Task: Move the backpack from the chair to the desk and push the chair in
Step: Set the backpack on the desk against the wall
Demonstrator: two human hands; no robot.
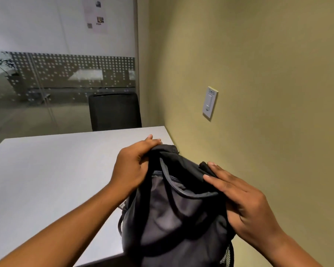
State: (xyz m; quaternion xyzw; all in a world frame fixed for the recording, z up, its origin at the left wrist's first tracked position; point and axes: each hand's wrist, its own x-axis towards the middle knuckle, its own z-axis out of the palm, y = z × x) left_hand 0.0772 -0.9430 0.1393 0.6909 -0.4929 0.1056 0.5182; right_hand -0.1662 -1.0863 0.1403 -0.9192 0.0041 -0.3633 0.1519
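A dark grey backpack (174, 218) hangs in front of me, held up at the near right corner of the white desk (52, 176). My left hand (131, 164) grips the top left of the bag's fabric. My right hand (241, 197) clasps the top right side, fingers spread over the cloth. The bag's lower part runs out of the frame at the bottom, so I cannot tell whether it rests on anything. A black chair (115, 110) stands at the desk's far side, its back showing above the desktop.
A yellow-green wall (268, 64) runs close along the desk's right edge, with a light switch plate (210, 102) on it. A glass partition (56, 83) with a dotted band stands behind the far chair.
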